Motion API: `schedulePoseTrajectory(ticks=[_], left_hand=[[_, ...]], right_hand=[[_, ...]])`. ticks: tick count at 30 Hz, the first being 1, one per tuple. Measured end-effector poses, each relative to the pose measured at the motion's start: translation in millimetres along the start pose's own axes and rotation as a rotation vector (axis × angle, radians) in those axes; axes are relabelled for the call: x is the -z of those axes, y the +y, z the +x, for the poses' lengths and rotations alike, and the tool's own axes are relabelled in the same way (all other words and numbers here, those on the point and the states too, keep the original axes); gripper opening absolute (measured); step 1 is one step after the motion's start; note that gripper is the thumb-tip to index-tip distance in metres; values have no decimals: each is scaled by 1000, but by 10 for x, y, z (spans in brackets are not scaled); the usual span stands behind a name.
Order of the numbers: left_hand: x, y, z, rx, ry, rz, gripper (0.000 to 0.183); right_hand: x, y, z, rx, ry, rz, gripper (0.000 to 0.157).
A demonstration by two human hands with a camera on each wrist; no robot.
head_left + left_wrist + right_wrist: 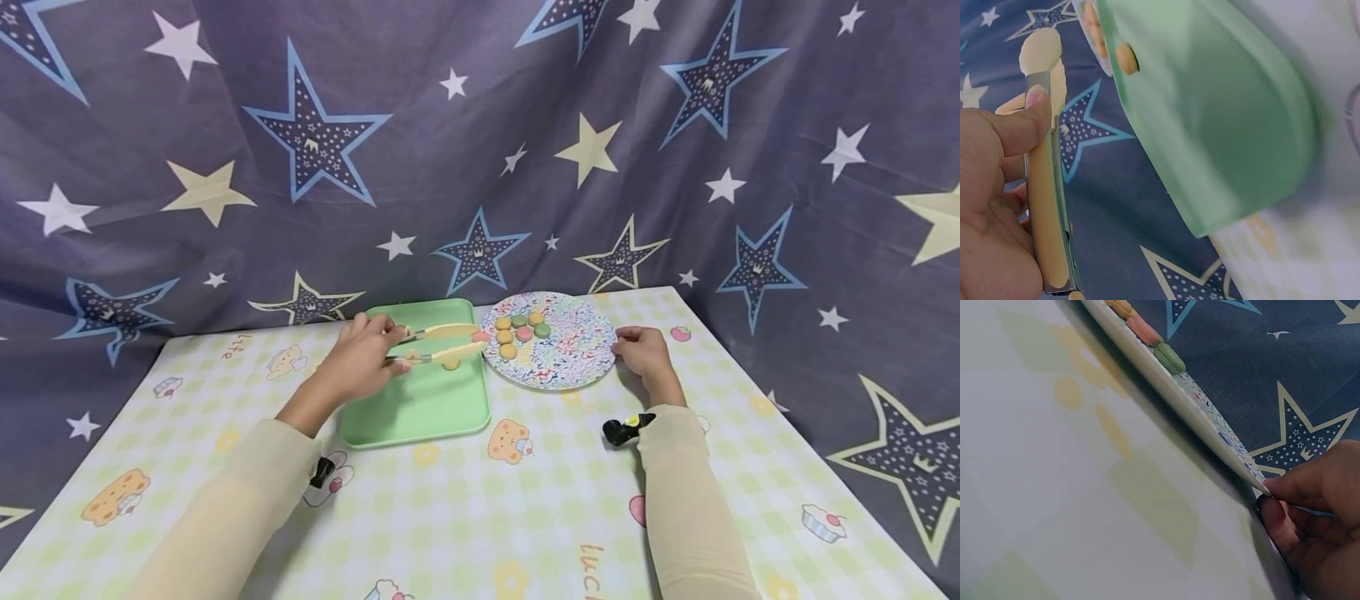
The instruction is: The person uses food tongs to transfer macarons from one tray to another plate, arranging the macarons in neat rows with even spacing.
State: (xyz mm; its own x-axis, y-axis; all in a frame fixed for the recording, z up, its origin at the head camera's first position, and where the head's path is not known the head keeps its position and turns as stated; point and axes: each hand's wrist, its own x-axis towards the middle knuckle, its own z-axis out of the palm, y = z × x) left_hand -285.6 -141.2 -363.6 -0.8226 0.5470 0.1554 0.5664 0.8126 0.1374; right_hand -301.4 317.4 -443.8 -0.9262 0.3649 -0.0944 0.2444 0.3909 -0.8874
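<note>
My left hand (362,354) grips a pair of tongs (450,331) with cream-coloured tips, held over the green tray (420,417). A pink macaron (480,337) shows between the tong tips, by the plate's left rim. In the left wrist view, the thumb lies along one arm of the tongs (1046,206). On the tray sits a yellow macaron (1126,59). The speckled plate (577,358) carries several yellow, green and pink macarons on its left half. At its right rim, my right hand (643,354) pinches the edge between thumb and fingers, as the right wrist view shows.
Tray and plate stand side by side near the back of a table with a checked, cartoon-printed cloth (450,525). Behind the table hangs a dark curtain with stars (480,167). A black wrist camera (626,429) sits at the right cuff.
</note>
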Motion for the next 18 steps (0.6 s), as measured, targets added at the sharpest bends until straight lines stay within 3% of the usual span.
schedulePoseTrajectory(ticks=[18], left_hand=[[-67, 348, 400, -33, -22, 15, 59]], right_hand=[[7, 28, 19, 2, 11, 5, 39]])
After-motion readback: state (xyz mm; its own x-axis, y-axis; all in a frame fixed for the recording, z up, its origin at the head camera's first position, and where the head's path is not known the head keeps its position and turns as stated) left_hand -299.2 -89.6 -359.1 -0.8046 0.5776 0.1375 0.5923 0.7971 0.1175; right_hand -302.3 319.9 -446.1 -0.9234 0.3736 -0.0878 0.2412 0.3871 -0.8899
